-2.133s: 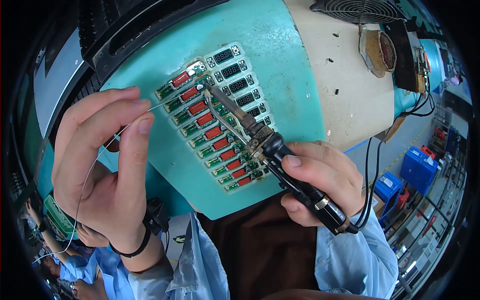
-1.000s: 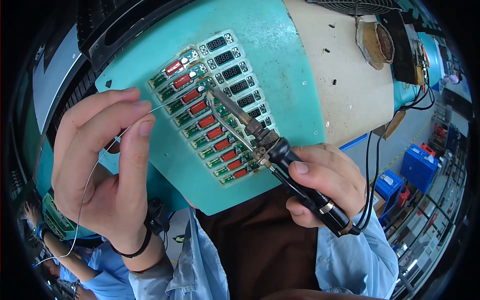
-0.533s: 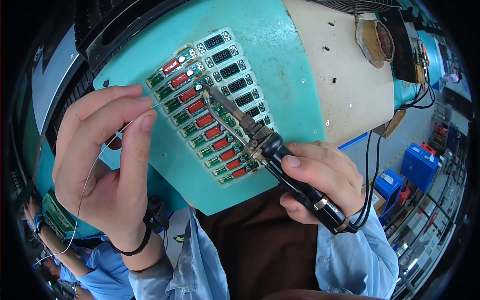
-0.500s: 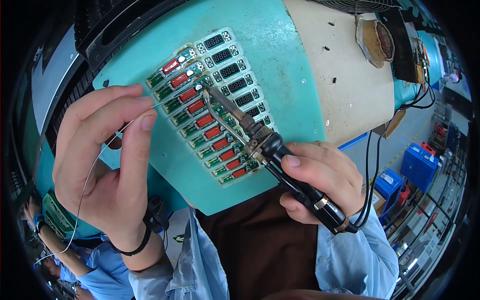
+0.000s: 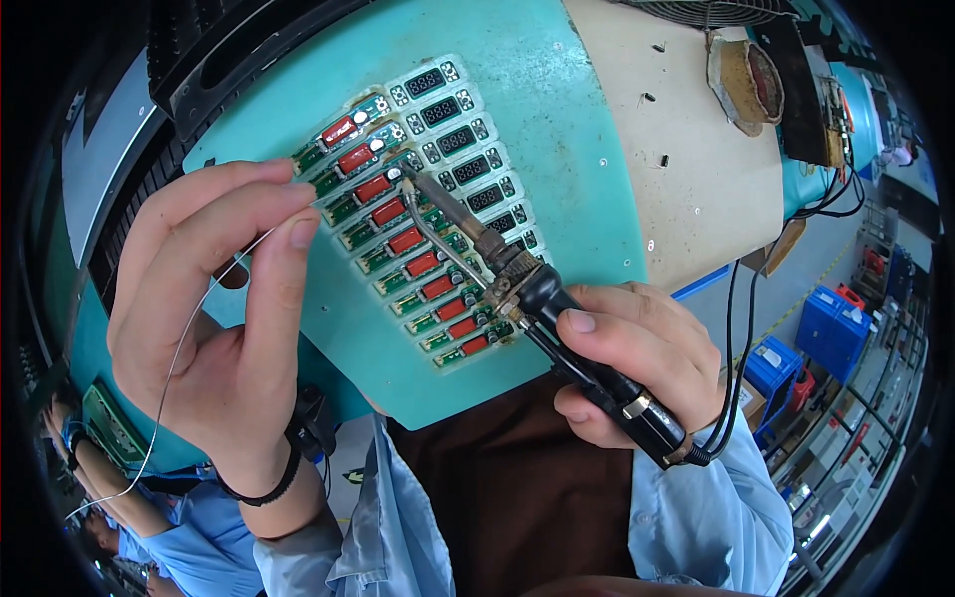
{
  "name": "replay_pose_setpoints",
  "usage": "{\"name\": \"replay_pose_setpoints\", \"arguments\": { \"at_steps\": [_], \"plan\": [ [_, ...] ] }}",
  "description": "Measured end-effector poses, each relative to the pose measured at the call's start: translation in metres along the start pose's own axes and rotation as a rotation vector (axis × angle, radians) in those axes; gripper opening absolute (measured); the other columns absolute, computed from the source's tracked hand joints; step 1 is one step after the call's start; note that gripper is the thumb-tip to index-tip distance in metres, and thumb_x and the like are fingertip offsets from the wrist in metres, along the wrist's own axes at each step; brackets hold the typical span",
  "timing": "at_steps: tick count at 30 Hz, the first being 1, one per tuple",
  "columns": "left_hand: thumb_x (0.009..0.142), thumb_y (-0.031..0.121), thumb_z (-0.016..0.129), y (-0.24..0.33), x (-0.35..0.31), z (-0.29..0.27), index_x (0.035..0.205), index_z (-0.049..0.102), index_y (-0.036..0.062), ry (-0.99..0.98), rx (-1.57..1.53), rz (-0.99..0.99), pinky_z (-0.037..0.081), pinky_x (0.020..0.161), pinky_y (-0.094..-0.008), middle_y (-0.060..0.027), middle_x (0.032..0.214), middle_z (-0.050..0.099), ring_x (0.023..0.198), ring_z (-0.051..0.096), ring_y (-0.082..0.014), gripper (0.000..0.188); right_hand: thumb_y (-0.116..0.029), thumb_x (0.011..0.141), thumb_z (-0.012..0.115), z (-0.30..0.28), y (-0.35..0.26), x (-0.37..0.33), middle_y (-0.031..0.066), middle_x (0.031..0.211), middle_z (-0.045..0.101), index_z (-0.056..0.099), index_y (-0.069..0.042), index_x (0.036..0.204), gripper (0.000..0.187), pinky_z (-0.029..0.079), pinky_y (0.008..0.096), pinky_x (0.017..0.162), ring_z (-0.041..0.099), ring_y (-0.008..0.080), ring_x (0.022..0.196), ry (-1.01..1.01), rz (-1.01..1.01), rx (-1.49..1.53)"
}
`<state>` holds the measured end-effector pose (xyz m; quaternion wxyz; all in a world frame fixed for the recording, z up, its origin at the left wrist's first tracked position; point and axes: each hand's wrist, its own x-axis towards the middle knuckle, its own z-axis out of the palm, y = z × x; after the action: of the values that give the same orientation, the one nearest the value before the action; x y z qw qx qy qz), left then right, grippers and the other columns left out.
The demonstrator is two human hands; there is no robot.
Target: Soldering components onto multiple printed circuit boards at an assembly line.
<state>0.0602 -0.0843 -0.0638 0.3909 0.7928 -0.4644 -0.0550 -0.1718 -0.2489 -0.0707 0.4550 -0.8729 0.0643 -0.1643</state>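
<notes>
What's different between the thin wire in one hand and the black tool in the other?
The wire is thin, silvery and bendy, pinched at the left hand fingertips and trailing down past the wrist. The soldering iron is thick, rigid and black-handled, gripped in the right hand, with a cord at its back end. Both point toward the same spot on the circuit board panel.

The right hand covers the middle of the soldering iron handle, and the iron's shaft hides parts of the circuit board panel beneath it. Whether the iron's tip touches the panel is too small to tell. The thin solder wire vanishes between the left hand fingertips; its far end blurs at the lower left. The fan grille is cut off by the top edge.
</notes>
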Motion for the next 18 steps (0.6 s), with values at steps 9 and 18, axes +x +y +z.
{"name": "replay_pose_setpoints", "arguments": {
  "at_steps": [9,18],
  "plan": [
    [0.089,-0.01,0.071,0.003,-0.008,-0.005,0.102,0.073,-0.0049,0.058,-0.015,0.025,0.057,0.08,-0.0271,-0.0188,0.111,0.071,0.1,0.069,-0.0215,0.015,-0.016,0.084,0.084,-0.003,-0.001,-0.01,0.0201,0.113,0.07,0.067,-0.002,0.13,0.051,0.057,0.0377,0.072,0.072,0.0319,0.087,0.054,-0.04,-0.017],
    [0.089,-0.01,0.071,0.005,-0.012,0.0,0.102,0.073,-0.0052,0.006,-0.029,0.012,0.058,0.078,-0.0263,-0.0184,0.111,0.071,0.099,0.069,-0.0209,0.014,-0.014,0.084,0.084,0.0,0.0,-0.017,0.0195,0.113,0.07,0.067,-0.003,0.129,0.05,0.057,0.0375,0.072,0.072,0.0317,0.087,0.052,-0.031,0.019]
  ]
}}
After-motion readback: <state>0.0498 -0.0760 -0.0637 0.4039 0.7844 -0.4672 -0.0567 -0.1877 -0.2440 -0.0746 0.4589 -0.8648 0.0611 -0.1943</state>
